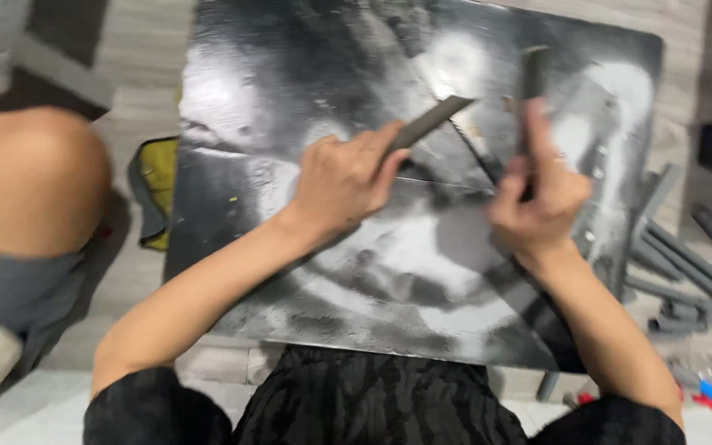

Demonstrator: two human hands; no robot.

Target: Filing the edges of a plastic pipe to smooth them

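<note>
Nearest the camera, at the bottom edge, is the person's black garment (pixel 372 404), a crinkled, ribbed fabric that covers the lap and both upper arms; its lower part is cut off by the frame. From it the two bare forearms reach out over a low table (pixel 290 82), whose square top is a dark, glossy sheet, scuffed and smeared with pale grey patches that catch the light.

The left hand (pixel 341 177) is closed around a flat grey strip (pixel 426 125), a thin, straight-edged bar with a matte surface. Its far end juts up and to the right, above the middle of the table; the near end is hidden inside the fist. The right hand (pixel 541 194) is curled around a dark upright piece (pixel 531 74), narrow and straight, standing over the table toward its far right corner. Motion blur softens this hand and the piece, so its exact shape and material are hard to make out, and the lower part is covered by the fingers.

Off the table's right edge, grey plastic pipes (pixel 694 268) lie on the floor, round, smooth and partly cut off. Past the left edge sit a yellow-green cloth (pixel 158 177), half hidden beneath the table, and another person's bare knee (pixel 30 177).
</note>
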